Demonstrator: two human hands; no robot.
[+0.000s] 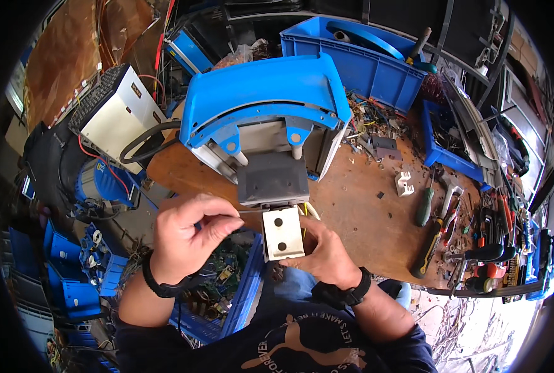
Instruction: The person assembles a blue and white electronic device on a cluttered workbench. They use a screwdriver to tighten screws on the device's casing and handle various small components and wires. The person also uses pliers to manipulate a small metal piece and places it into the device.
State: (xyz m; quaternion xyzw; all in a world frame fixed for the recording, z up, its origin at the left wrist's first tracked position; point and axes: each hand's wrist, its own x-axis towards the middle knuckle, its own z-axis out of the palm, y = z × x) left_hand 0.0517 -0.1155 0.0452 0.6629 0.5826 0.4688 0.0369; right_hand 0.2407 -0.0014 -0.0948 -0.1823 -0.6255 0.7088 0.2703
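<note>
A blue-topped machine (264, 84) stands before me on the wooden bench, with a dark grey block (273, 177) jutting from its front. Just below that block, my right hand (326, 255) grips a cream-coloured, box-shaped metal part (283, 234) with two dark round holes in its face. My left hand (193, 230) pinches a thin metal rod (253, 212) between thumb and fingers. The rod points right, to the gap between the dark block and the cream part; where its tip ends is hidden. A yellow wire (305, 214) shows beside the cream part, by my right fingers.
Screwdrivers (425, 207) and other hand tools crowd the bench's right side. A small white part (404, 184) lies amid scraps on the bench (358, 217). Behind stands a large blue crate (376, 71). A white cabinet (124, 118) is at left; a blue bin (242, 298) of circuit boards sits below.
</note>
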